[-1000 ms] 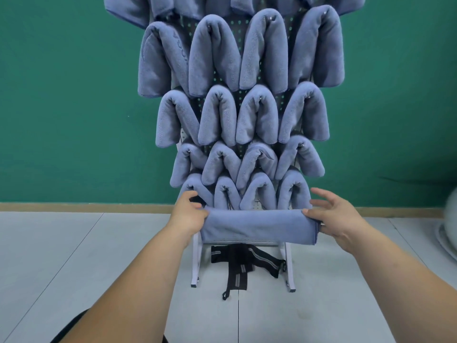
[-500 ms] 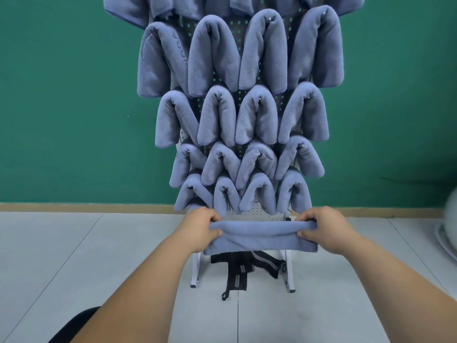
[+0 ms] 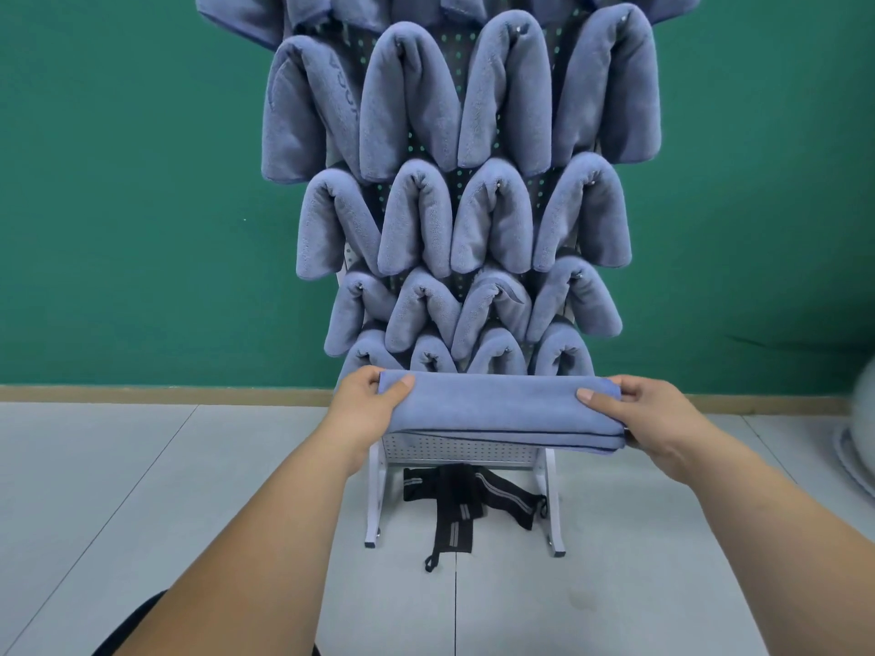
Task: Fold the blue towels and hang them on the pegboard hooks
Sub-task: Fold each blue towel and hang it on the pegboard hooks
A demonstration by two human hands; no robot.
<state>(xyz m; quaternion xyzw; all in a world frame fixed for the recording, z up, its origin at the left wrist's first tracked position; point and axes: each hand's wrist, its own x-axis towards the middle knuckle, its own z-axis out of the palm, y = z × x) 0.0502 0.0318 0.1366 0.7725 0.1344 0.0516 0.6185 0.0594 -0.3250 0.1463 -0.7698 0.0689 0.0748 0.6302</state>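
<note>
here the left hand (image 3: 367, 403) and right hand (image 3: 651, 419) each pinch an end of the folded blue towel (image 3: 502, 414), thumbs on top. it is held level in front of the pegboard (image 3: 457, 448), below the hung towels (image 3: 454, 220).

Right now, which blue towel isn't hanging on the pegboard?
The folded towel held flat between left hand and right hand; the others hang draped on the pegboard.

The towel (image 3: 497, 409) has been raised and folded thicker, with layered edges now shown below. Its ends have been gripped, thumbs on top, by the left hand (image 3: 364, 411) and the formerly open right hand (image 3: 658, 419).
</note>
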